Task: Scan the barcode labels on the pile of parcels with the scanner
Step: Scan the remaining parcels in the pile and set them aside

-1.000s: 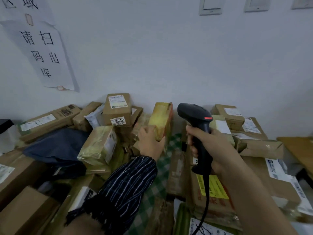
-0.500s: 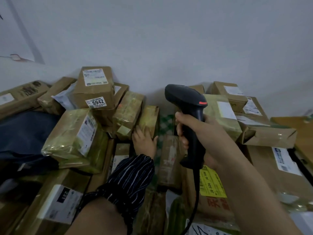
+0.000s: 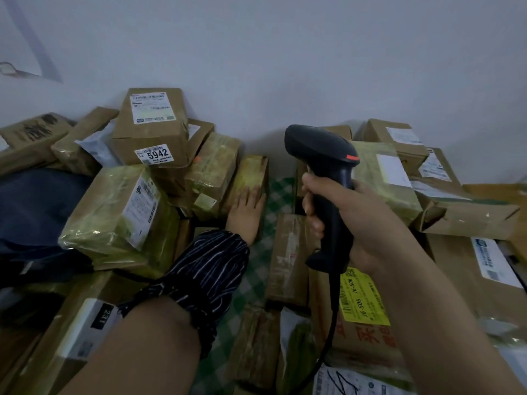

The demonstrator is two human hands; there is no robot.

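My right hand (image 3: 356,220) grips the handle of a black corded barcode scanner (image 3: 325,178), held upright above the pile with its head turned left. My left hand (image 3: 246,209), in a striped sleeve, rests with straight fingers on a small tape-wrapped parcel (image 3: 252,175) leaning against the stack in the middle. Brown cardboard parcels lie all around. One box carries a white label reading 5942 (image 3: 155,155); a taped parcel (image 3: 119,218) at left shows a white barcode label.
A white wall runs behind the pile. A dark blue bag (image 3: 34,206) lies at the left. A box with a yellow label (image 3: 362,297) sits under my right wrist. Green checked cloth (image 3: 278,195) shows between the parcels. More labelled boxes (image 3: 399,138) stack at the right.
My left hand has set the small taped parcel down against the middle stack and now lies flat on it. The view has tilted down; the scanner stays held upright.
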